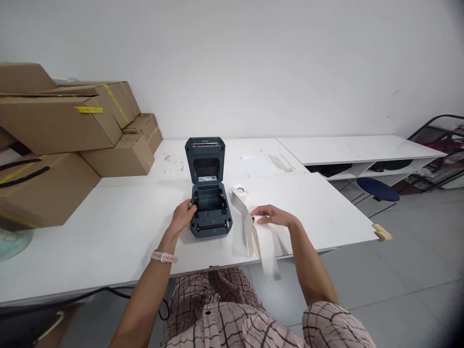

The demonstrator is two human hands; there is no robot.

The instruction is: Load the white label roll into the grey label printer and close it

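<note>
A dark blue label printer (211,223) sits on the white table with its lid (206,162) raised and its inner bay showing. My left hand (181,216) grips the printer's left side, thumb over the inner rim and the other fingers partly hidden. To the right of the printer, my right hand (274,215) is closed on a small roll of white label paper (255,220). A loose strip (268,253) trails from it over the table's front edge. Behind it stands another white paper roll (239,190), its strip running towards my right hand.
Cardboard boxes (54,123) are stacked on the left of the table (119,241). A white sheet (253,165) lies near the back. On the right are a low white shelf unit (358,149), a blue stool (378,189) and a black rack (435,140). A black cable (105,290) hangs below the front edge.
</note>
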